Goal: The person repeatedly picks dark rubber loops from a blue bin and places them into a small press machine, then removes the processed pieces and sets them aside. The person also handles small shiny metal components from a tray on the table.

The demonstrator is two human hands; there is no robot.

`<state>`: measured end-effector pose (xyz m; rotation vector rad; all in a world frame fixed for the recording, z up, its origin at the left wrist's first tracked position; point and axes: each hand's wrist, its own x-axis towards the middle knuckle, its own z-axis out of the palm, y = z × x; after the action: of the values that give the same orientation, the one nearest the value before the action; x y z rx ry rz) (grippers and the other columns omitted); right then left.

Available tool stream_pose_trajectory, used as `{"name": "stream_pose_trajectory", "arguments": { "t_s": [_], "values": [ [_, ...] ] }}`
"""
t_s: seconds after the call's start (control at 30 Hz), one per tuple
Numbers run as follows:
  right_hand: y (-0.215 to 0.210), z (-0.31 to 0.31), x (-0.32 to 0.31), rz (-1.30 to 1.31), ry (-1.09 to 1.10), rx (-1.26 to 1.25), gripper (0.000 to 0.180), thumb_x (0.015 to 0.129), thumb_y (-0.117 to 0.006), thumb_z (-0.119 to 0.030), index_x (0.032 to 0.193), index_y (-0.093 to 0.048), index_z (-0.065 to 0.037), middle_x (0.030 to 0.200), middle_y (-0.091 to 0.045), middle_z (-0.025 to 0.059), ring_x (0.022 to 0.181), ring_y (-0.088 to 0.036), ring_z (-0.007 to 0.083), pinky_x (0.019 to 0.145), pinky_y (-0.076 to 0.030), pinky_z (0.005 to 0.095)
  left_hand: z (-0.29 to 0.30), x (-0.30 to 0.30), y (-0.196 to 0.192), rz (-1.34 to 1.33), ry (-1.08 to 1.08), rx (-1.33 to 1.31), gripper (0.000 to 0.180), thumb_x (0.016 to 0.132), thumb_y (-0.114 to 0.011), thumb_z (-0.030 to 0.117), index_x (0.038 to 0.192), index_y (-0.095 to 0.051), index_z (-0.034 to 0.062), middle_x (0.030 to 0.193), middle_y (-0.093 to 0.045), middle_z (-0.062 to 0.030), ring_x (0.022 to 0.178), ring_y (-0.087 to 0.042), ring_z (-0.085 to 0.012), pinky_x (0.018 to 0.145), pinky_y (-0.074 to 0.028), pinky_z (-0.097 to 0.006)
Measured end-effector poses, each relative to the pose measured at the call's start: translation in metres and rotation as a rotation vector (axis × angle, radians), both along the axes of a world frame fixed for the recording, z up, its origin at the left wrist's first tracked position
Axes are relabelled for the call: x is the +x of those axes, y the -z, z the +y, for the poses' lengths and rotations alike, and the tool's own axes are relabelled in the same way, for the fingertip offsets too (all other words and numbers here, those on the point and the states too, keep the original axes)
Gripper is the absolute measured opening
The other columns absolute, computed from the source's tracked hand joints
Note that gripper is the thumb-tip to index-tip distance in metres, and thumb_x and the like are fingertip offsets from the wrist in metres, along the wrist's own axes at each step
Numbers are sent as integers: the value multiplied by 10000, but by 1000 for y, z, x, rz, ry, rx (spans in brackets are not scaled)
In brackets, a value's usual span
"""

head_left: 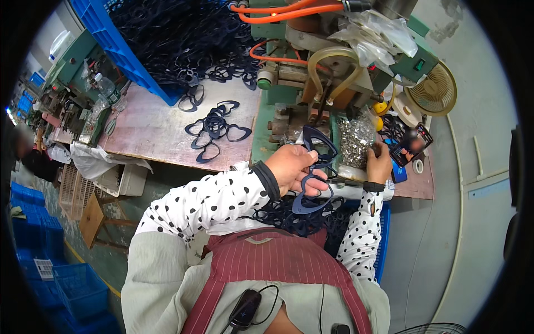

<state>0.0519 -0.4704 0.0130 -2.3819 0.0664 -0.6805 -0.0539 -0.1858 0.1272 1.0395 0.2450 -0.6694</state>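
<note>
My left hand (pixel 295 170) is closed on a dark blue eyeglass frame front (pixel 311 205), held upright with its lens openings one above the other. At least one more dark frame seems to sit behind it, partly hidden by my fingers. They are just in front of the green bench machine (pixel 320 106). My right hand (pixel 379 162) is at the right edge of a heap of small shiny metal parts (pixel 356 136), its fingers curled. Whether a part is between those fingertips cannot be made out. Several loose frame fronts (pixel 214 128) lie on the bench to the left.
A blue crate (pixel 119 50) heaped with dark frames stands at the back left. More frames (pixel 295 220) fill a container below my hands. Right of the machine are a phone (pixel 410 146), a small fan (pixel 434 89) and a tape roll (pixel 418 166). Scissors (pixel 111 125) lie far left.
</note>
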Motion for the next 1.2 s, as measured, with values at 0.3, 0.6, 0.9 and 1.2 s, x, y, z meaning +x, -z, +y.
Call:
{"name": "stream_pose_trajectory", "arguments": {
  "t_s": [0.3, 0.6, 0.9, 1.2],
  "values": [
    [-2, 17, -18, 62, -89, -470, 407, 745, -763, -291, 1076, -666, -75, 1172, -606, 129, 1116, -521, 341, 921, -385, 464, -6, -5, 4, -21, -26, 72, 388, 1001, -499, 367, 1082, -472, -12, 989, -634, -201, 841, -707, -298, 652, -607, -350],
    [10, 6, -17, 37, -215, -366, 605, 737, -749, -431, 1213, -615, -81, 1287, -550, 159, 1201, -475, 353, 996, -328, 476, 1, -21, 3, -40, 96, 155, 401, 987, -509, 436, 1056, -469, 43, 869, -649, -122, 672, -680, -196, 582, -572, -297],
    [16, 12, -1, 28, -31, -364, 193, 715, -776, -262, 849, -736, -128, 1145, -632, 105, 1094, -554, 317, 918, -411, 440, 49, -51, 43, -389, 528, 239, 453, 1026, -432, 387, 1275, -520, 19, 1051, -645, -98, 831, -663, -148, 746, -549, -272],
    [13, 15, -1, -77, -66, -82, 99, 750, -761, -192, 837, -765, -145, 775, -688, 84, 787, -631, 249, 743, -477, 364, 159, -9, 110, -968, -195, 1607, 97, 830, -635, 160, 869, -680, 83, 809, -636, -175, 749, -628, -376, 673, -503, -464]
  ]
}}
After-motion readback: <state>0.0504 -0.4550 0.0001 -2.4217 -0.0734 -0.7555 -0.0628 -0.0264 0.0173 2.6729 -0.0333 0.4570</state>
